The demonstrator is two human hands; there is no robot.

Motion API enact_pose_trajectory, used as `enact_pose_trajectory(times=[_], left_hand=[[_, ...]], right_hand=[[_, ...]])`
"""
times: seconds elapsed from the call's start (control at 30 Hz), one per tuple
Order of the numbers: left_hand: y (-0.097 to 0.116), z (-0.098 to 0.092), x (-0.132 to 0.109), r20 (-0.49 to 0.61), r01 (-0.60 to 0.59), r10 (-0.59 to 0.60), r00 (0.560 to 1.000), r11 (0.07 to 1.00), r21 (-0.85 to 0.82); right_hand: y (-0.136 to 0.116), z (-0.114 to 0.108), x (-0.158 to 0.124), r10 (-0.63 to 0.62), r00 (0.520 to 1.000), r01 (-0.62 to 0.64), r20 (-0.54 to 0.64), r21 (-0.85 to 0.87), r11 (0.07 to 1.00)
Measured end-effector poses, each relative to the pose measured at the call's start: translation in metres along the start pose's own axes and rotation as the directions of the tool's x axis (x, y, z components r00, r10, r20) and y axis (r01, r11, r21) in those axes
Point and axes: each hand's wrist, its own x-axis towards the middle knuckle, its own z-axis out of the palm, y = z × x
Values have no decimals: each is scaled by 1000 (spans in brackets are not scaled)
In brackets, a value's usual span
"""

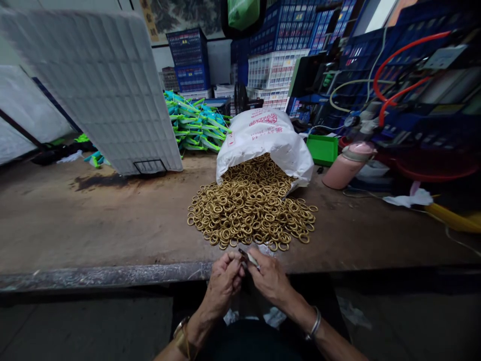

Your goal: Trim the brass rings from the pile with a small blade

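Note:
At the table's front edge, my left hand (pixel 226 277) is closed in a pinch, its fingertips against the tip of a small tool. What it pinches is too small and too covered to make out. My right hand (pixel 271 277) is wrapped round that small hand tool (pixel 252 259), which has a pale handle and a dark tip pointing up and left. Just beyond both hands spreads a heap of brass-coloured rings (pixel 251 213). They spill from the mouth of a white woven sack (pixel 259 138) with red print, lying on its side.
A tall, pale ribbed panel (pixel 101 90) stands at the left of the wooden table (pixel 124 220). Green and blue plastic pieces (pixel 197 123) are piled behind. Right of the sack are a green tray (pixel 322 149), a pink bottle (pixel 347 165) and red hoses (pixel 379 75). Stacked crates (pixel 191 60) fill the back.

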Motion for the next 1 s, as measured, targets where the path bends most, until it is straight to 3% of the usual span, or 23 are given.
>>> enact_pose_trajectory(times=[0.27,0.8,1.0], left_hand=[[0,-1,2,-40,-4,6,999,999,46],[-1,-3,0,-65,-25,34,997,990,140],[0,-4,-4,-46,-59,69,997,980,192]], right_hand=[[-3,3,-4,-80,994,97,79,-236,967],[-6,4,-6,-110,993,119,47,-321,940],[-3,5,-3,-51,997,68,53,-372,926]])
